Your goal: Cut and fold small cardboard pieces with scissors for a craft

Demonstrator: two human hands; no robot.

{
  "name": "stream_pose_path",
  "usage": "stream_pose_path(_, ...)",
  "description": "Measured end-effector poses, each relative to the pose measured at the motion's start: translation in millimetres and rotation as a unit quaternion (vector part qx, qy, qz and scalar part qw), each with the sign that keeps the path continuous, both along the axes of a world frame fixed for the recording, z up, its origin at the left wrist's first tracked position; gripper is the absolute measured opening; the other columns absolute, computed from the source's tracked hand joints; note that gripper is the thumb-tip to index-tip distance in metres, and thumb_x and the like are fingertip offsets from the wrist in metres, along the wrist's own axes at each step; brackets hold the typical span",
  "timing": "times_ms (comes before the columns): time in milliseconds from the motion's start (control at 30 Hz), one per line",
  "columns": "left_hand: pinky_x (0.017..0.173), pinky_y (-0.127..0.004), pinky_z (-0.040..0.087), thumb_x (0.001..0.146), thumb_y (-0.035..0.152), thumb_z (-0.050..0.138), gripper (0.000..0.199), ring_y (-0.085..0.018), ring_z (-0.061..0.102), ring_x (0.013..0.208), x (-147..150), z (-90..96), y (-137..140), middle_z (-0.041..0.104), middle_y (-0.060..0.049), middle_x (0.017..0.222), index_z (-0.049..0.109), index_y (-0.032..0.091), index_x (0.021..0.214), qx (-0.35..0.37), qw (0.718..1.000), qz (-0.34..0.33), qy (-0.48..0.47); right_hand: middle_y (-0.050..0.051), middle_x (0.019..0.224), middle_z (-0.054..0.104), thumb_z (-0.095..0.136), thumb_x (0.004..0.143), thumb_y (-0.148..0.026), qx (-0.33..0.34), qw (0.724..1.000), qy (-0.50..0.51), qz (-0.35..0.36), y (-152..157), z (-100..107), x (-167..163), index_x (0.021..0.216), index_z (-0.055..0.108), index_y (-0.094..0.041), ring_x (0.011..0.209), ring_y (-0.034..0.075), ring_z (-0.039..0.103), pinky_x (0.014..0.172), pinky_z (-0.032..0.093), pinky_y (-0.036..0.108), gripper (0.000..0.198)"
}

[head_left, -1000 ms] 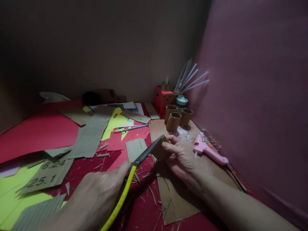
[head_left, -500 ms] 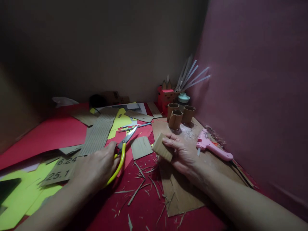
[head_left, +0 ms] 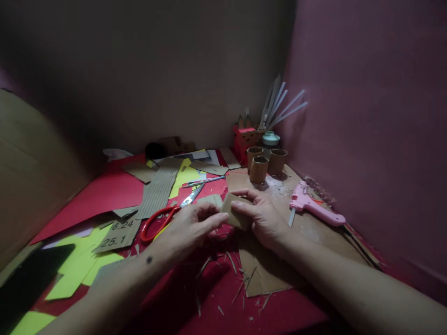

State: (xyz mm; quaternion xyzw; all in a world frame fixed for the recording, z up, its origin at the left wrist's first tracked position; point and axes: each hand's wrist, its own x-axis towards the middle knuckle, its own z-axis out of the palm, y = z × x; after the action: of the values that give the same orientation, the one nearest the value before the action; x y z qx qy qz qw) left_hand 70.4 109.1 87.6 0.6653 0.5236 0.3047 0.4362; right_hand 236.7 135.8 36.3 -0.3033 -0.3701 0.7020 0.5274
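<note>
Right hand (head_left: 263,217): fingers pinched small brown cardboard piece (head_left: 235,218) | left hand (head_left: 190,224): fingers slightly parted at its edge, hold unclear | red-and-yellow-handled metal scissors (head_left: 191,197) lay beside left hand

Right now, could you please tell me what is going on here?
A person grips a small cardboard piece in the right hand, with the left hand at its near-left edge. The scissors lie by the left hand. The glue gun lies to the right, and three tubes stand farther back.
</note>
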Motion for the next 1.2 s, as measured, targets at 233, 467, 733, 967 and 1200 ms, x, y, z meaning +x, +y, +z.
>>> stream_pose_path(233,0.042,-0.019,0.025,0.074,0.042,0.069,0.027,-0.006,0.033,0.041,0,-25.7,4,0.048,0.006,0.052,0.064,0.015,0.077,-0.077,0.981,0.077,-0.158,0.003,0.076,0.068,0.072,0.07,-0.052,-0.039,0.997,0.068,0.024,1,6,0,0.093,0.064,-0.019,0.063,0.016,0.059,0.058,0.042,0.028,0.042)
stream_pose_path(467,0.039,-0.017,0.028,0.075,0.04,0.071,0.025,-0.006,0.037,0.041,-9,-32.3,1,0.049,0.005,0.053,0.063,0.016,0.074,-0.055,0.978,0.113,-0.166,0.007,0.073,0.068,0.066,0.071,-0.056,-0.033,0.993,0.082,0.078,7,4,0,0.086,0.068,-0.015,0.059,0.017,0.056,0.052,0.039,0.027,0.044)
stream_pose_path(733,0.046,-0.018,0.035,0.078,0.044,0.068,0.028,-0.007,0.042,0.046,-9,-33.1,-2,0.05,0.005,0.056,0.062,0.017,0.075,-0.045,0.983,0.103,-0.145,0.008,0.082,0.071,0.067,0.077,-0.034,0.022,0.991,0.083,0.107,4,0,0,0.101,0.071,-0.016,0.062,0.016,0.059,0.045,0.044,0.023,0.031)
stream_pose_path(967,0.049,-0.022,0.042,0.08,0.046,0.066,0.042,-0.013,0.057,0.056,-9,-34.0,-2,0.065,-0.002,0.075,0.063,0.019,0.112,-0.056,0.986,0.075,-0.14,0.008,0.099,0.071,0.07,0.079,-0.032,0.035,0.975,0.096,0.196,2,3,5,0.12,0.062,-0.022,0.063,0.016,0.066,0.05,0.052,0.026,0.042)
stream_pose_path(1200,0.075,-0.031,0.051,0.075,0.035,0.072,0.044,-0.022,0.066,0.089,-3,-33.6,-5,0.068,-0.006,0.101,0.055,0.02,0.112,0.058,0.986,0.074,-0.138,0.003,0.091,0.071,0.072,0.077,-0.024,0.058,0.973,0.075,0.212,0,0,7,0.103,0.067,-0.021,0.064,0.016,0.068,0.049,0.052,0.024,0.027)
